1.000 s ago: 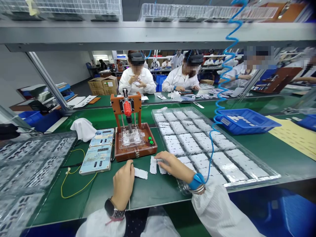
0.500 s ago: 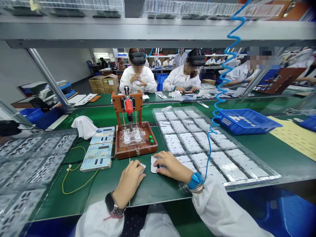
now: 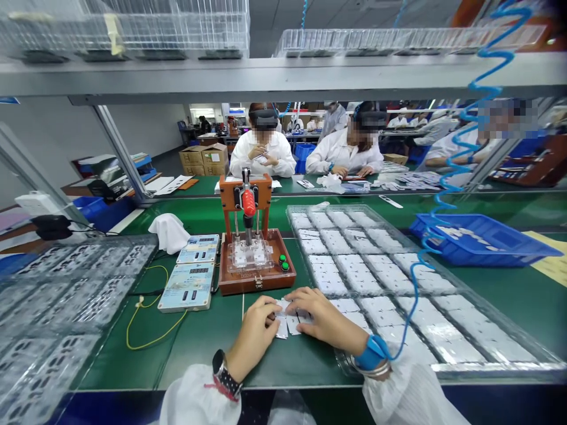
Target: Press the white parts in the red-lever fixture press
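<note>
My left hand [image 3: 258, 330] is closed on a small flat white plastic piece [image 3: 282, 328] just above or on the green bench top. Right beside it, my right hand [image 3: 316, 313] has its fingers curled over more flat white pieces [image 3: 293, 324], which show a dark slot or mark. The two sets of pieces nearly meet between my fingertips; whether they touch I cannot tell. Behind my hands stands a brown test fixture [image 3: 257, 284] with a red-handled toggle clamp [image 3: 248, 203] and green buttons. A blue wrist strap with a coiled cord is on my right wrist.
A clear tray [image 3: 487, 370] of white pieces lies to the right, with a blue bin [image 3: 482, 251] behind it. Two meter boxes [image 3: 186, 286] with yellow wire and another parts tray [image 3: 84, 295] are on the left. A shelf beam [image 3: 283, 77] crosses overhead; co-workers sit opposite.
My left hand has moved right with its white piece, up against the pieces under my right hand. The gap between both hands has closed. The whole view has shifted slightly.
</note>
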A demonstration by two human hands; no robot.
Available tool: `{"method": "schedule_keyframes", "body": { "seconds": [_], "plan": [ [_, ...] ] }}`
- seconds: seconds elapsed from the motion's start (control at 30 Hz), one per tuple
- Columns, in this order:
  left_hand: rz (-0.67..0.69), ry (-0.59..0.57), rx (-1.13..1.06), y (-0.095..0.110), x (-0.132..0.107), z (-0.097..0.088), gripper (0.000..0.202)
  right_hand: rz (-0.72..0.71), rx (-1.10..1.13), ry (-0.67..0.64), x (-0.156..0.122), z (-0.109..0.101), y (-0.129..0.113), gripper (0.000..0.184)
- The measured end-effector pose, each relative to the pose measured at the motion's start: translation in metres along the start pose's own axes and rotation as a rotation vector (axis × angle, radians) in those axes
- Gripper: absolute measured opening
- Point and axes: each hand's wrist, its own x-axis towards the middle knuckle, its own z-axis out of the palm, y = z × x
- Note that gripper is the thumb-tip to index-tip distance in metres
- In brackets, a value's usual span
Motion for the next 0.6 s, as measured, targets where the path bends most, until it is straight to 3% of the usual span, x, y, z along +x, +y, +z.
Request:
{"method": "schedule_keyframes", "body": {
  "seconds": [0.2,0.3,0.43,0.5,0.6],
  "plan": [
    [0.155,0.025,0.297,0.016,0.001,-0.011,0.024,0.041,0.106,0.142,0.000,0.003,0.001,0.020],
    [0.344,-0.122,0.448,0.021,0.008,-0.017,0.024,0.008,0.137,0.213,0.002,0.006,0.006,0.023],
    [0.590,-0.320,0.532,0.013,0.019,-0.017,0.053,0.020,0.141,0.307,0.004,0.012,0.013,0.023],
    [0.617,-0.362,0.516,0.005,0.022,-0.013,0.064,0.029,0.128,0.322,0.005,0.013,0.016,0.023],
    [0.588,-0.374,0.486,-0.004,0.022,-0.008,0.065,0.054,0.106,0.308,0.006,0.013,0.017,0.023]
  ]
}}
